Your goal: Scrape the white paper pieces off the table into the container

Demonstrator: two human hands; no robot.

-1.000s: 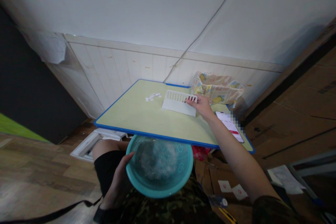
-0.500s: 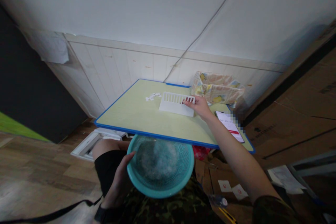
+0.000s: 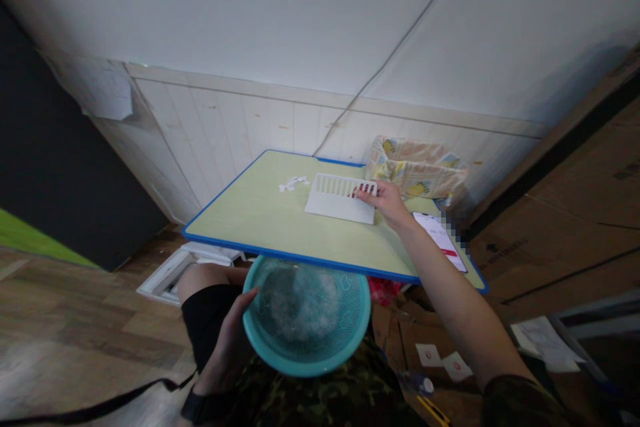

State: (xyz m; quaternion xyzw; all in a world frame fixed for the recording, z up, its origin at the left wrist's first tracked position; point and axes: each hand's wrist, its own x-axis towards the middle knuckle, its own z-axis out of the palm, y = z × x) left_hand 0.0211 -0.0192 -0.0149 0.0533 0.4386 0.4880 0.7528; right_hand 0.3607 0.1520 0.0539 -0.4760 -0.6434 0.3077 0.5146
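My right hand (image 3: pixel 384 200) grips the right end of a white slotted plastic panel (image 3: pixel 340 207), its fingers showing red through the slots. The panel's lower edge is at the tabletop, and its slotted edge is raised toward the back. With my left hand (image 3: pixel 237 317) I hold the rim of a turquoise plastic colander (image 3: pixel 307 363), thumb over the edge. White, fluffy-looking stuff (image 3: pixel 305 303) shows in the colander, which sits at my lap below the table's front edge. Several small white pieces (image 3: pixel 294 183) lie on the table left of the panel.
The light green table (image 3: pixel 250 213) has a blue edge. A phone (image 3: pixel 440 240) lies at its right side. A patterned cloth-lined basket (image 3: pixel 417 177) stands at the back right, against the wall. Large cardboard boxes (image 3: pixel 560 227) rise on the right. A bottle (image 3: pixel 423 383) lies low at the right.
The white panel and my right hand have shifted very slightly to the right. My left hand still holds the colander in the same place.
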